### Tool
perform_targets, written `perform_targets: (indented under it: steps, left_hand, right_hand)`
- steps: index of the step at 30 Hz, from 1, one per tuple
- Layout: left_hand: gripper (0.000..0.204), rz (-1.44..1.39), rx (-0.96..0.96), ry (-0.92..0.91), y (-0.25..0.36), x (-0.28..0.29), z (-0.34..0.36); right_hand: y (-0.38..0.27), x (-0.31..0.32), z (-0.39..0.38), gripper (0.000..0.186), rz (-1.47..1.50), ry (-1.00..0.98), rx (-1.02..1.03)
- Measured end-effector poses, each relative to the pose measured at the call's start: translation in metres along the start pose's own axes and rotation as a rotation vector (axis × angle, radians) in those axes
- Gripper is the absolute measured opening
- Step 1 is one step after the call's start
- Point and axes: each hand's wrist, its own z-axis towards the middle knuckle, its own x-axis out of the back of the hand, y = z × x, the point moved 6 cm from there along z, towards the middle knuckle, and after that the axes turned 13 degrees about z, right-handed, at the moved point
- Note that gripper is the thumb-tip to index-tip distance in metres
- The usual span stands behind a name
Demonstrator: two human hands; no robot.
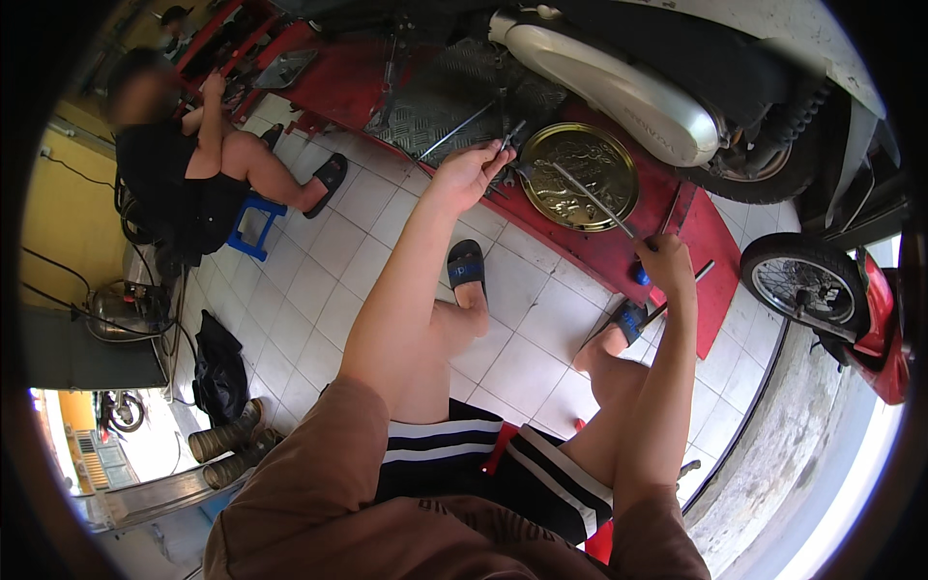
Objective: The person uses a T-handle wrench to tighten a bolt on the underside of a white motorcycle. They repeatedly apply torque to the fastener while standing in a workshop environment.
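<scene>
My left hand (468,176) is raised at the near edge of the red platform, fingers pinched on a short, thin metal piece (514,133) whose kind I cannot make out. Farther right, my right hand (665,261) is wrapped round the shaft of what looks like a T-handle wrench (597,199). The shaft's tip reaches over a round, gold-coloured tray (611,155), while a dark crossbar shows beside my wrist. Embossed patterns cover the shiny tray, which lies on the platform between my hands. Several small metal tools lie near my left fingertips, partly hidden.
A motorbike with a silver side cover (609,87) stands on the red platform (710,309). At right is another wheel (802,285) with red bodywork. A person in black (184,155) sits at left on a blue stool (253,227). A black bag (218,362) lies on the tiles.
</scene>
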Motion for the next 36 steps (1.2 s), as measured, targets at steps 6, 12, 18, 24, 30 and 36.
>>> perform_targets:
  steps: [6,12,18,24,30,36]
  left_hand:
    - [0.012,-0.403,-0.021,0.033,0.015,0.014,0.007]
    - [0.013,-0.175,-0.157,0.226,0.029,0.024,0.008]
    - [0.02,-0.057,-0.147,0.172,0.033,0.02,0.009]
    - [0.018,-0.012,-0.135,0.153,0.03,0.007,0.006]
    - [0.018,0.0,-0.116,0.14,0.026,0.003,0.01]
    - [0.016,-0.015,-0.122,0.121,0.022,0.005,0.016]
  right_hand:
    - [-0.036,-0.005,-0.005,0.035,0.01,0.058,0.104]
    - [-0.06,-0.018,-0.005,0.039,0.081,0.081,0.258]
    - [-0.067,-0.027,-0.003,0.039,0.125,0.088,0.339]
    - [-0.064,-0.029,0.0,0.038,0.099,0.079,0.323]
    - [-0.061,-0.03,-0.001,0.036,0.124,0.07,0.296]
    - [-0.059,-0.033,-0.001,0.035,0.141,0.079,0.32]
